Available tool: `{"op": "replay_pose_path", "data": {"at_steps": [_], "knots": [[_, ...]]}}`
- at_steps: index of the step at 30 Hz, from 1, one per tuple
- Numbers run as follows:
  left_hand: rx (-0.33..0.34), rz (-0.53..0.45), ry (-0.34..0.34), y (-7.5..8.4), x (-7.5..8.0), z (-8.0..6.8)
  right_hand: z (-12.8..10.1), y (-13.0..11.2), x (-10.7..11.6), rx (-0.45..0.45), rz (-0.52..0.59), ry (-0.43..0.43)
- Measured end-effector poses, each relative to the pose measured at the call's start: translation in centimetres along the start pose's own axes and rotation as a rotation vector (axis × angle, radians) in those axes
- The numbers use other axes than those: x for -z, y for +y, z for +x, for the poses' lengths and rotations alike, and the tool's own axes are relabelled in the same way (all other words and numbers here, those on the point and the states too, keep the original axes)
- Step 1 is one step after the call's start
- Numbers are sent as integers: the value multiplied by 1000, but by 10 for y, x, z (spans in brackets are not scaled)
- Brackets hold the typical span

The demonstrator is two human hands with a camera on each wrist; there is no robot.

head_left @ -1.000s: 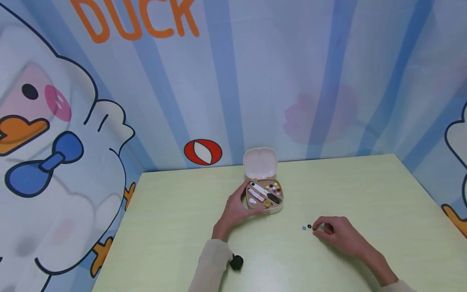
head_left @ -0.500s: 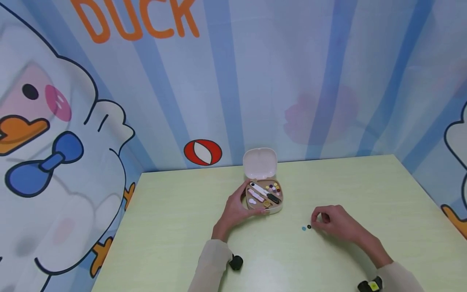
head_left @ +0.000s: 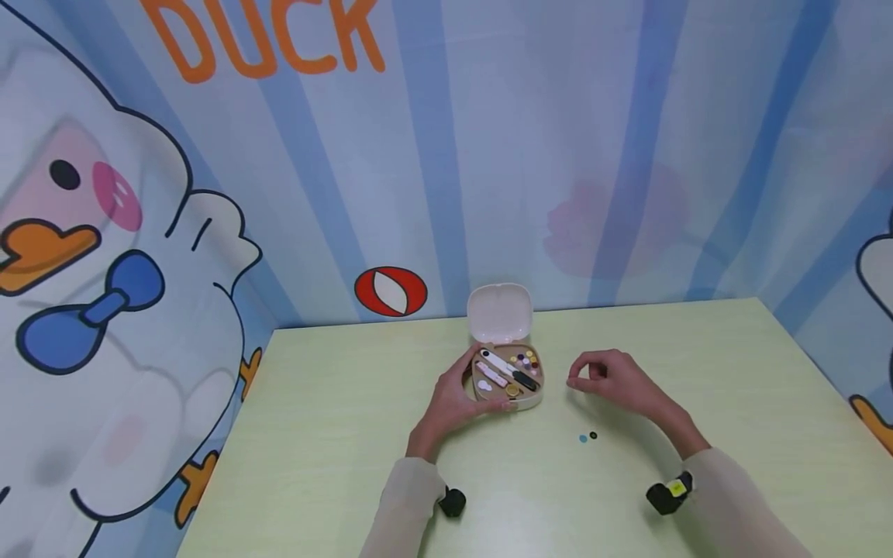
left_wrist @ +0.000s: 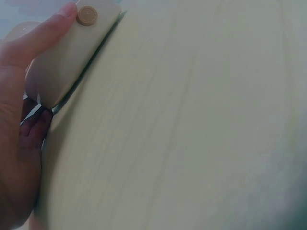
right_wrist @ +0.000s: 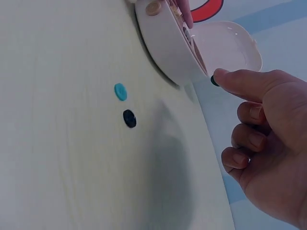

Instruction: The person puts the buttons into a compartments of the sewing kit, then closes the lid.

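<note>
My left hand grips the left and front sides of a small beige sewing kit box, whose pale lid stands raised at the back. Its thumb lies by a round tan knob on the front wall. Inside are white-and-black scissors, a pink tool and several coloured beads or buttons. Over the table, right of the box, my right hand pinches a dark button between thumb and forefinger. A blue button and a black button lie side by side below it.
The pale green-yellow table ends at a wall hung with blue striped cloth just behind the lid. Black wrist devices sit at both cuffs, close over the tabletop.
My right hand has picked up a dark button beside the other two, then risen and moved left toward the box. The left hand has kept its grip on the box.
</note>
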State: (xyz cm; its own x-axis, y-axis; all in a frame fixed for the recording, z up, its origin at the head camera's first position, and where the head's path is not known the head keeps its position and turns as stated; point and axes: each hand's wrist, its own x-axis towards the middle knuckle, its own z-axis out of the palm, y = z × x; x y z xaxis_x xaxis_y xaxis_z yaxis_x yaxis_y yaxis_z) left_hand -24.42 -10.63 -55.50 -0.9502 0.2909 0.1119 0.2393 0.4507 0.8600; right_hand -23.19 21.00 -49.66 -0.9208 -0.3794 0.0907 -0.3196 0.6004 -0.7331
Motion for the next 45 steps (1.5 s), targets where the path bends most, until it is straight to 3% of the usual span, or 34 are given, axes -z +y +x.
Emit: {"op": "replay_pose_path", "data": {"at_steps": [13,21,26,34,45], "knots": [[13,19,-2,1,-3,1,43,-9,-21,-116,149,8],[-6,0,7,0,-6,0,51,-8,-31,-229,176,36],[-12,9,10,0,-6,1,53,-5,-34,-253,170,57],[0,14,7,0,-5,1,49,-6,-33,-212,143,85],[10,-1,7,-1,-1,1,28,7,-18,-143,192,79]]}}
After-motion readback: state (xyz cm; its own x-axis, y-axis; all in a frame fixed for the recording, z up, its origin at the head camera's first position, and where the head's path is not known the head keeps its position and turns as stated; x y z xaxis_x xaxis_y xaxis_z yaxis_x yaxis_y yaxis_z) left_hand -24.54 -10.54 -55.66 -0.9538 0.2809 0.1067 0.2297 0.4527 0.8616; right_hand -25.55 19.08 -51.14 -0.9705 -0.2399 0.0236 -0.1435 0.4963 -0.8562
